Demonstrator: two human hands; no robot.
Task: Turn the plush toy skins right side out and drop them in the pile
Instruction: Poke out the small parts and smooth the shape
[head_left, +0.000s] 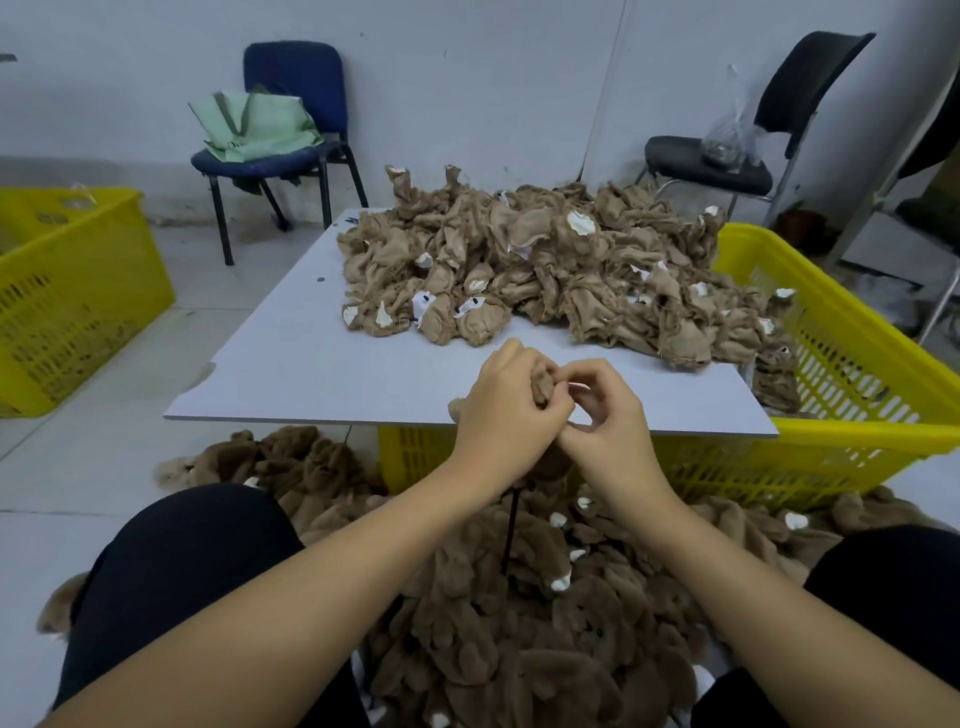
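A small brown plush skin (544, 385) is bunched between both hands at the near edge of the grey board (291, 374). My left hand (504, 410) wraps around it, while my right hand (605, 415) pinches its top with the fingertips. Most of the skin is hidden in my grip. A thin dark stick (511, 525) hangs down below my hands. A heap of inside-out tan skins (545, 265) covers the far half of the board. On the floor between my knees lies the pile of furry brown skins (519, 623).
The board rests on a yellow crate (852, 374) that sticks out to the right. Another yellow crate (67, 291) stands at left. A blue chair (291, 150) with a green bag and a black chair (727, 166) stand by the wall.
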